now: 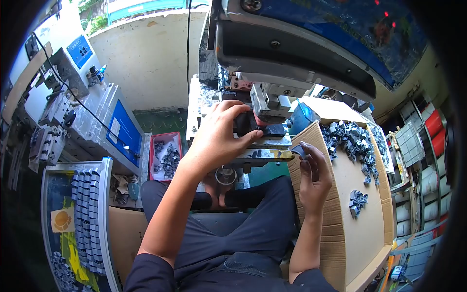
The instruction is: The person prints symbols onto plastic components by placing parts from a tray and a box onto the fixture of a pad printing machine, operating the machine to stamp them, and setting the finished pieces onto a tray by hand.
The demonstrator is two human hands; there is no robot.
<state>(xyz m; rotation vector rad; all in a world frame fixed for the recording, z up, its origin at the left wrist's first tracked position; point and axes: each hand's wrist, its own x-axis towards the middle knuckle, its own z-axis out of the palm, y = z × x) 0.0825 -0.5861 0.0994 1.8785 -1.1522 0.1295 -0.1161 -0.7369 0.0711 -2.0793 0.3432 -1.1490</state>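
My left hand [226, 129] reaches to the machine fixture [272, 130], its thumb and fingers apart around a dark part under the metal head [267, 104] with a pink pad. Whether the fingers grip that part cannot be made out. Lower and to the right, my right hand [314, 173] is raised beside the cardboard box, its thumb and fingertips closed on a small grey part [298, 151].
The cardboard box [360, 233] at the right holds many small grey parts [348, 141]. A red bin [166, 155] with parts stands left of the machine. At the lower left, a tray [106, 204] carries rows of grey blocks. The machine housing [301, 48] overhangs above.
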